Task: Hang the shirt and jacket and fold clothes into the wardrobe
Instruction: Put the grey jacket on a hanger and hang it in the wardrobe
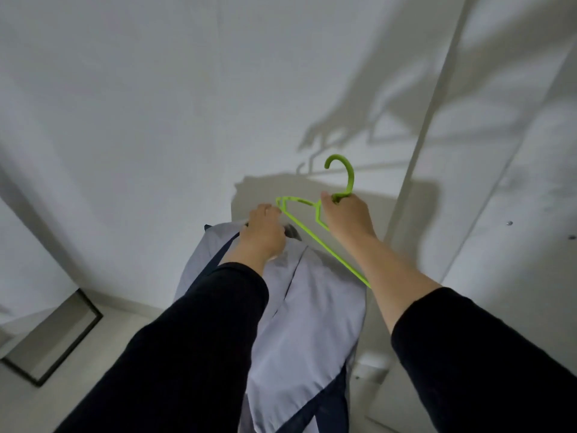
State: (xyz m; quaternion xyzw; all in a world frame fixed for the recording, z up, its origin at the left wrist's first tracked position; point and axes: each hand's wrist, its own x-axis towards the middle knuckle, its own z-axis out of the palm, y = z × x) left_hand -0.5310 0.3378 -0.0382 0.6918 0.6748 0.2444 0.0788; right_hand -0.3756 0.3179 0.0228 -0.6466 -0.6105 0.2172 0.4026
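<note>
The grey garment (312, 307) hangs lengthwise below both hands, held up by nothing else. The green hanger (299, 214) slants across its collar. The left hand (265, 232) grips the collar; the right hand (346, 214) grips the hanger's neck, hook upward.

wall (156, 104): blocks everything ahead, 9 to 1 o'clock
panel edge (415, 170): stands at 2 o'clock, close beside hanger (340, 173)
floor (103, 339): open at 8 o'clock, near leaning frame (62, 339)
</note>
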